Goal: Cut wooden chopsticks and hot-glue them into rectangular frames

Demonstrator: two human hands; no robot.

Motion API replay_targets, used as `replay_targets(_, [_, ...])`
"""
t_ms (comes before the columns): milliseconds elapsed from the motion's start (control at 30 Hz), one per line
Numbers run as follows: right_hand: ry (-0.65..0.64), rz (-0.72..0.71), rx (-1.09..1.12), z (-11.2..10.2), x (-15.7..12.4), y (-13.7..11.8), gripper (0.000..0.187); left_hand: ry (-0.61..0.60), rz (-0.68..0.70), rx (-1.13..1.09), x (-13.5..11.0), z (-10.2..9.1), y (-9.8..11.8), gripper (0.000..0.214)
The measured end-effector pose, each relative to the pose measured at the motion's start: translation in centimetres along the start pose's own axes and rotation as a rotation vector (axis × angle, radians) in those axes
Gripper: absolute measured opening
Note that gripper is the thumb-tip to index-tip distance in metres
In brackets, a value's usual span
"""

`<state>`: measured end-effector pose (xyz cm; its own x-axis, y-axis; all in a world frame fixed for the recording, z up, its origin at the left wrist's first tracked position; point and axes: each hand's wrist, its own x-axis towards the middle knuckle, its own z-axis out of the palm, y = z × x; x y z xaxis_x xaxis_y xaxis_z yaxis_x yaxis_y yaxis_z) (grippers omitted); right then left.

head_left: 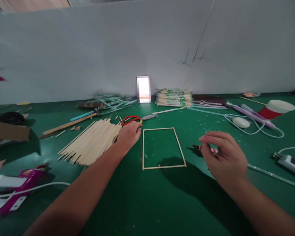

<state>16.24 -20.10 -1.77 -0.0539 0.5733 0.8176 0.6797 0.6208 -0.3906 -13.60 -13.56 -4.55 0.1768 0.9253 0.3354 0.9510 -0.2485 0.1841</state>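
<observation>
Stick frame lies flat mid-tabletop, a closed rectangle between my hands. Left hand is curled by its far-left corner, beside red scissors and loose sticks; I cannot tell its grip. Right hand cups a small red-handled tool, clamped or not unclear. Judgement: fetching stage; the next pick needs a fine pinch. The near edge has open room.

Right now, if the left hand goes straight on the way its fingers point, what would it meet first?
Most likely the red-handled metal scissors, which lie just beyond the fingers of the left hand. The gap looks very small, though depth is hard to judge from this view.
</observation>
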Motion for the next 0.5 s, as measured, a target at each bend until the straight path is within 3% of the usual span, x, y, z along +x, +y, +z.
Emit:
replay_targets(200, [0.002,-0.009,-0.003,0.0,0.0,0.0,0.021,-0.024,0.055,0.026,0.6,0.1,0.3,0.018])
replay_targets(400, [-0.052,0.023,0.024,0.0,-0.1,-0.1,0.023,-0.177,0.209,0.170,2.4,0.4,1.9,0.018])
replay_targets(500, [-0.052,0.003,0.045,-0.1,0.0,0.0,0.022,-0.195,0.248,0.200,2.9,0.6,2.6,0.020])
